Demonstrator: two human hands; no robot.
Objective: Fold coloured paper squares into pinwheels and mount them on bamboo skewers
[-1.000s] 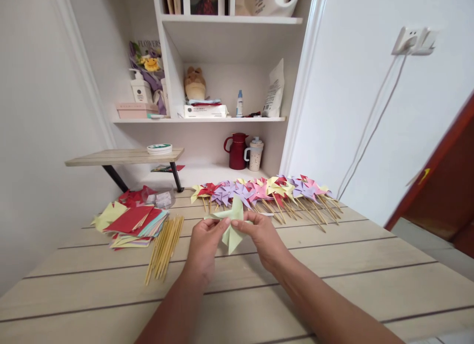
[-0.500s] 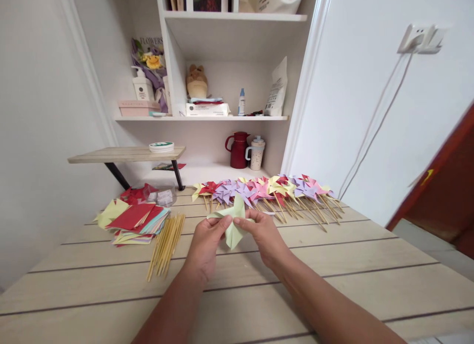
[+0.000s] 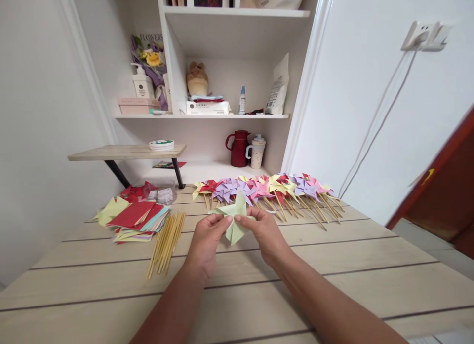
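A pale green folded paper pinwheel (image 3: 234, 219) is held above the wooden table (image 3: 333, 265), near its middle. My left hand (image 3: 205, 241) pinches its left side with closed fingers. My right hand (image 3: 265, 234) pinches its right side, thumb and fingers pressed on the paper. Both forearms reach in from the bottom edge. Behind the hands lies a row of finished paper pinwheels (image 3: 266, 190) on wooden sticks, in red, purple, pink and yellow.
A stack of coloured paper squares (image 3: 133, 218) lies at the left, with a bundle of wooden sticks (image 3: 166, 243) beside it. A small raised shelf (image 3: 126, 152) stands behind. Wall shelves hold a red jug (image 3: 237, 148), a mug (image 3: 255, 152) and bottles.
The hands and the green pinwheel have stayed almost in place; the paper sits slightly higher and the view has shifted a little.
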